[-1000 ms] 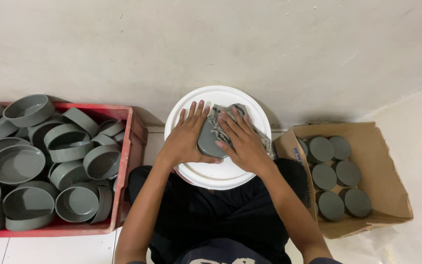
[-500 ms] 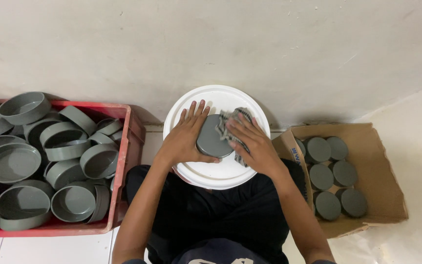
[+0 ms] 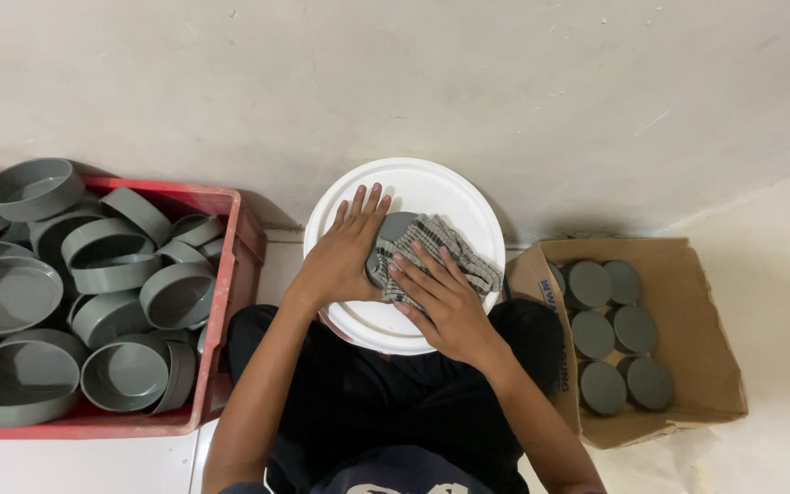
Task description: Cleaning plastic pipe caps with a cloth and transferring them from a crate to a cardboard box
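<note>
**Grey cap wiped on a white lid between a red crate and a cardboard box**

At the far left, a red plastic crate (image 3: 230, 274) is seen on the tiled floor (image 3: 75, 462), heaped with grey round caps (image 3: 130, 370), most of them lying open side up and some tilted against each other.

Just right of the crate, a white round lid (image 3: 432, 187) is propped on the lap of the seated person, whose dark clothing (image 3: 386, 402) fills the near middle of the view. On the lid a single grey cap (image 3: 393, 229) is held. The left hand (image 3: 345, 256) is laid flat over the cap's left side, fingers stretched toward the wall, so that the cap is steadied rather than enclosed; the grip of that hand is spread apart. The right hand (image 3: 445, 302) is pressed down on a checked cloth (image 3: 454, 247), which is draped over the right part of the cap and onto the lid. Its fingers are extended and lie on the cloth, not curled around it.

To the right, touching the person's leg, an open cardboard box (image 3: 697, 320) is set on the floor. Inside it, grey caps (image 3: 633, 329) are laid flat side up in two neat rows.

Behind everything, a pale wall (image 3: 505, 82) is seen.
</note>
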